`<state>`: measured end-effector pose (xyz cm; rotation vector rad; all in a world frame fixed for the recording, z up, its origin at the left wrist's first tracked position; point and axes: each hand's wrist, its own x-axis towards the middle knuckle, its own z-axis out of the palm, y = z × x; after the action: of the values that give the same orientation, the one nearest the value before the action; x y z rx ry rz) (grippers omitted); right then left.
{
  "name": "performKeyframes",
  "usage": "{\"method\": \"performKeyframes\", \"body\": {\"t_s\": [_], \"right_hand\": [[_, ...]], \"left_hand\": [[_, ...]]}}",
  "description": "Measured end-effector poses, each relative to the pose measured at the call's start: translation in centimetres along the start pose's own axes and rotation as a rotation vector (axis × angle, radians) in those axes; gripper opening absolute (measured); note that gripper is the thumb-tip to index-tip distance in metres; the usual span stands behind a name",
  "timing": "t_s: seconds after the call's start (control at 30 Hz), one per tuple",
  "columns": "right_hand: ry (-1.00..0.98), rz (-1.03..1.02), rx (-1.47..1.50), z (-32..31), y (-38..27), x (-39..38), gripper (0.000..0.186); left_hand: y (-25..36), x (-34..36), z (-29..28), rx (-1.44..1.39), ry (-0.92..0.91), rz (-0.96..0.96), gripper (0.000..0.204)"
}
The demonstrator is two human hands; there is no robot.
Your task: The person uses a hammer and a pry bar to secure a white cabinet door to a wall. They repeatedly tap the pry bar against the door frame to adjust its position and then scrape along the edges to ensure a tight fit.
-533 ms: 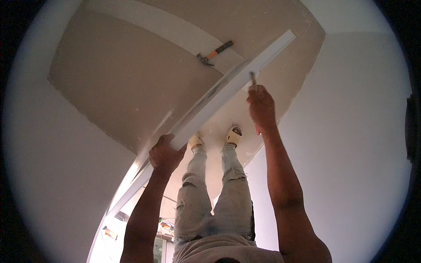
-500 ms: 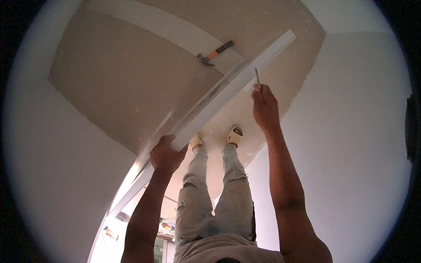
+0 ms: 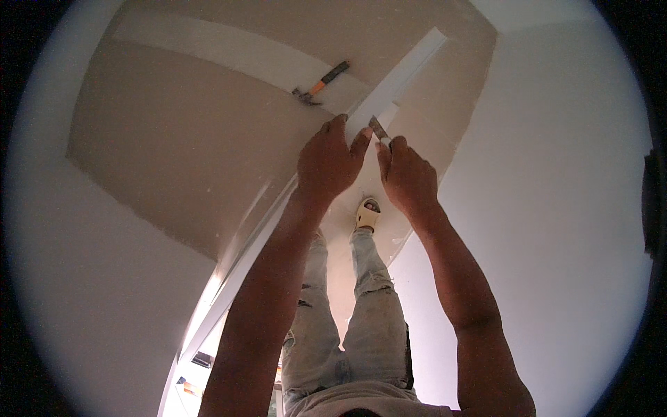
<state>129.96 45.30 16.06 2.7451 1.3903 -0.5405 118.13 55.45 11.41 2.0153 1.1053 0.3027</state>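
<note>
A long white trim strip (image 3: 406,66) runs diagonally across the view, from the upper right down toward the lower left. My left hand (image 3: 328,158) is closed on it partway along, thumb on the near side and fingers over the far edge. In my right hand (image 3: 408,170) is a knife (image 3: 379,128), its narrow greyish blade pointing up and left at the strip's near edge. The blade tip lies close beside my left thumb. Whether it touches the strip, I cannot tell. Part of the strip is hidden behind my left hand and forearm.
A claw hammer (image 3: 322,85) with an orange and black handle lies on the dusty brown floor (image 3: 194,118), beyond the strip. My foot in a cream slipper (image 3: 367,214) is below my hands. White walls (image 3: 549,181) rise at both sides. Small items show at the lower left.
My left hand has moved up and right along the strip, close to the knife. My right hand has come left and slightly down, and the knife now tilts leftward. The view has shifted slightly.
</note>
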Motion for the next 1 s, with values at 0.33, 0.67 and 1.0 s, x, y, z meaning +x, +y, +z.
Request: {"method": "performKeyframes", "body": {"t_s": [0.33, 0.67, 1.0], "right_hand": [[0.005, -0.057, -0.079, -1.3, -0.8, -0.8, 0.041], [-0.005, -0.042, -0.059, -2.4, -0.5, 0.7, 0.042], [-0.034, -0.108, -0.044, -2.0, -0.6, 0.8, 0.043]], "left_hand": [[-1.3, -1.6, -1.2, 0.021, -0.148, -0.134, 0.071], [0.3, -2.0, -2.8, 0.077, -0.164, -0.208, 0.071], [-1.5, -1.7, -2.5, 0.095, -0.132, -0.193, 0.069]]}}
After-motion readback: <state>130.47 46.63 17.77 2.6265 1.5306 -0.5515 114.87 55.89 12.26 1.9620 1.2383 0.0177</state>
